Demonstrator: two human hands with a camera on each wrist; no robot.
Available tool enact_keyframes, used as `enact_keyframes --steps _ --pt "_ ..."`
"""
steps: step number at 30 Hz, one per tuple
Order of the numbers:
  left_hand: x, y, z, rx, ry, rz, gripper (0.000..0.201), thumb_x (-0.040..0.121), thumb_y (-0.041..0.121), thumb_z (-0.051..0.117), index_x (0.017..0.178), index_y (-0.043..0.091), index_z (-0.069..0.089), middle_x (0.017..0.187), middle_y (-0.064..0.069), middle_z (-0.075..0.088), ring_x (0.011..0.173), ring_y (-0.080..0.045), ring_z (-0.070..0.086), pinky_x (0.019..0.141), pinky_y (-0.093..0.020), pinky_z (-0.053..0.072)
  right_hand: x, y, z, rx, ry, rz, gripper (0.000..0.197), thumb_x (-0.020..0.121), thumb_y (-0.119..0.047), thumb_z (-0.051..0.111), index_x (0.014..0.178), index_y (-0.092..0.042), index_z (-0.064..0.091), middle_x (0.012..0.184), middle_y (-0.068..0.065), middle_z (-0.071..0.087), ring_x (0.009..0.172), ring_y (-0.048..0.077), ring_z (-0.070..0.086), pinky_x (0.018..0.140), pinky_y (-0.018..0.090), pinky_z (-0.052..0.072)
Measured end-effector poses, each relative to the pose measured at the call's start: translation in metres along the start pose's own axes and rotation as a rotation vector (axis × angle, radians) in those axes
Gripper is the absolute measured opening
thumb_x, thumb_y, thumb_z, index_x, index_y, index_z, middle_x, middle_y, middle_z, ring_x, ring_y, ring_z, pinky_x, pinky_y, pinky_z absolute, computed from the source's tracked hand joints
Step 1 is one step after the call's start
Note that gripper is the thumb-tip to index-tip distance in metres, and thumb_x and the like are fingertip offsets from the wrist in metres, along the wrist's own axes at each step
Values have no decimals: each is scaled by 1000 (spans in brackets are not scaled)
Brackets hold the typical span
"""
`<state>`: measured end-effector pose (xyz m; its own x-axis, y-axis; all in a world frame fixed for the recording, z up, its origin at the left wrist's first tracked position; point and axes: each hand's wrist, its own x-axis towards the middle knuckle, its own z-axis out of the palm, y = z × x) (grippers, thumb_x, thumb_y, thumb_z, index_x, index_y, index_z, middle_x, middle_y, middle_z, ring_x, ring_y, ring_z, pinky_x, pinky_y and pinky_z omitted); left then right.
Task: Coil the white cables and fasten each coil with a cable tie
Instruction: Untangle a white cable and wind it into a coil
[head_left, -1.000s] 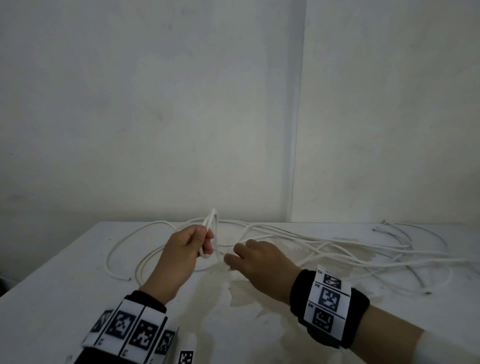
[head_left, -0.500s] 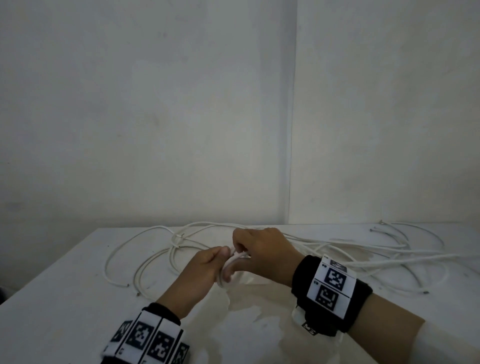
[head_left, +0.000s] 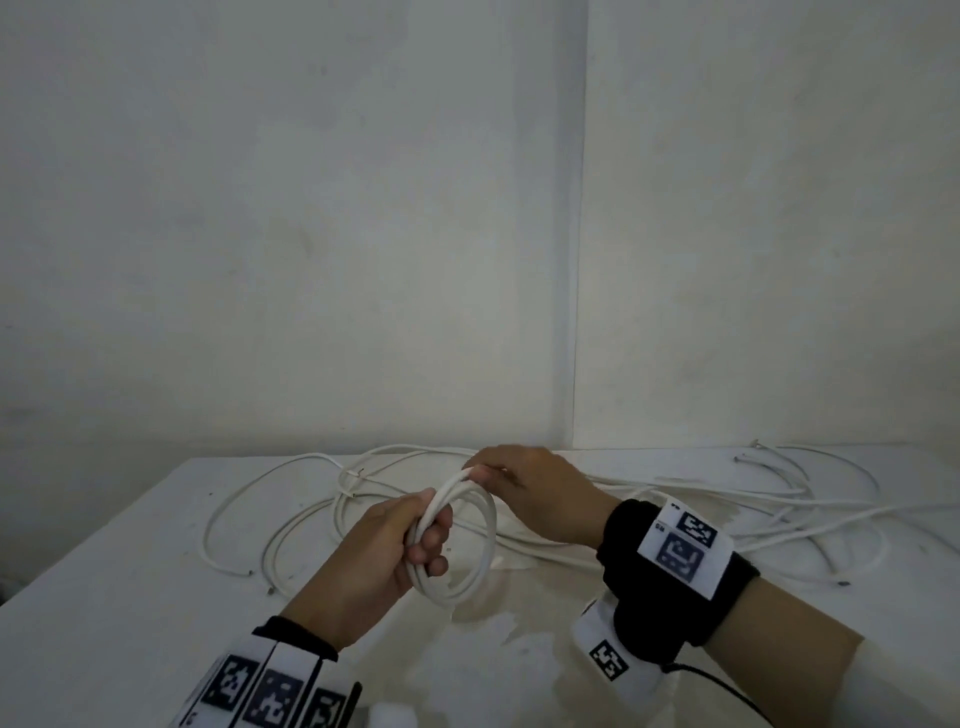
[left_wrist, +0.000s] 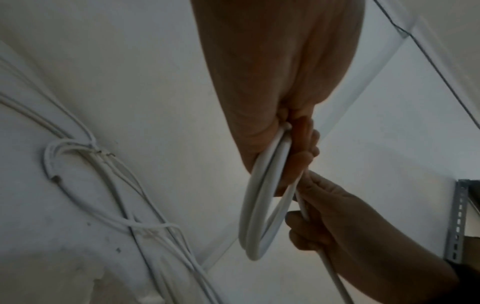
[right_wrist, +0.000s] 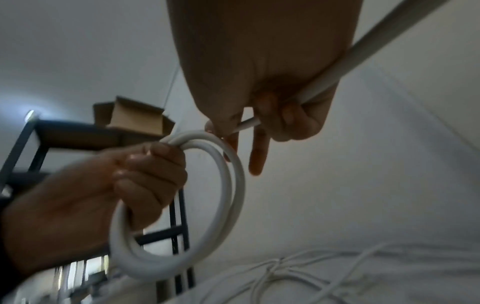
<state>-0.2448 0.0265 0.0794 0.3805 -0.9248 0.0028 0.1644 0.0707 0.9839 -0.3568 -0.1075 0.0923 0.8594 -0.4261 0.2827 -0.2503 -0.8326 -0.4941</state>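
Observation:
My left hand (head_left: 395, 545) grips a small coil of white cable (head_left: 491, 535) of a few loops, held upright above the white table (head_left: 130, 597). My right hand (head_left: 524, 483) pinches the cable at the top of the coil. In the left wrist view the coil (left_wrist: 250, 226) hangs from my left hand (left_wrist: 280, 82), and my right hand (left_wrist: 337, 222) holds the strand beside it. In the right wrist view the cable's free run (right_wrist: 363, 51) passes through my right hand (right_wrist: 259, 61) to the coil (right_wrist: 233, 185) in my left hand (right_wrist: 135, 174). No cable tie shows.
Several loose white cables (head_left: 701, 504) lie tangled across the back of the table, from left to far right. The wall corner rises right behind the table. To the left stands a dark metal shelf (right_wrist: 39, 133) with a cardboard box (right_wrist: 135, 115).
My hands came together over the table. The short loop in my left hand has grown into a round coil, and my right hand now feeds cable at its top.

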Motion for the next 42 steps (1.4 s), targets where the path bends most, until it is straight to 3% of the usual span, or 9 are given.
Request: enact_keyframes --steps 3,6,11,16,19,22,29,37,42 --pt "1 0 0 -101 35 13 43 98 15 31 64 4 55 47 0 35 39 -7 31 46 -22 40 -3 -5 1 395 -28 -12 32 99 -23 38 90 -2 61 85 8 66 66 0 53 67 13 39" --pt "2 -2 1 -168 78 41 41 99 16 30 69 3 54 48 0 36 40 -7 33 46 -22 41 -6 -11 -1 519 -47 27 31 100 -24 35 80 -13 56 75 6 63 44 -2 44 49 8 33" --pt "3 -6 3 -218 102 63 39 99 17 30 80 -3 58 49 0 41 42 -8 38 48 -21 43 -2 -5 5 410 40 9 31 99 -26 37 72 -23 51 58 -6 47 52 5 38 57 21 33" --pt "0 2 -1 105 12 39 47 99 31 29 93 -1 63 57 -2 45 50 -12 50 63 -28 47 -2 -3 4 314 57 4 34 98 -26 42 66 -33 48 60 -9 46 61 13 43 65 29 36" --pt "-2 3 4 104 -21 26 37 97 27 34 82 2 55 54 1 38 47 -11 48 67 -26 52 -2 -5 1 287 50 5 33 97 -25 44 66 -35 49 58 -10 45 62 15 44 64 29 37" --pt "-3 0 8 -18 -7 -1 37 98 27 32 74 4 51 50 3 34 43 -10 40 58 -23 49 -1 -5 -2 332 45 -12 33 96 -26 46 65 -34 51 56 -10 44 59 14 41 64 29 36" --pt "-7 -7 12 351 70 68 33 99 25 32 73 9 44 56 4 37 46 -3 45 69 -23 46 -7 1 -3 297 -30 -8 31 96 -27 46 67 -35 52 56 -9 46 53 7 40 61 26 35" --pt "-4 0 17 -42 6 -78 42 98 27 33 68 5 52 48 0 33 41 -10 35 55 -25 47 -7 -1 -11 267 0 -38 19 95 -26 48 85 -21 63 55 -8 46 55 10 42 61 26 36" --pt "-7 -2 19 -80 -7 -83 36 98 22 35 71 5 51 48 3 33 40 -8 33 59 -27 41 -10 -1 -9 295 -7 -32 24 96 -27 47 76 -24 60 56 -8 50 54 8 42 60 24 36"
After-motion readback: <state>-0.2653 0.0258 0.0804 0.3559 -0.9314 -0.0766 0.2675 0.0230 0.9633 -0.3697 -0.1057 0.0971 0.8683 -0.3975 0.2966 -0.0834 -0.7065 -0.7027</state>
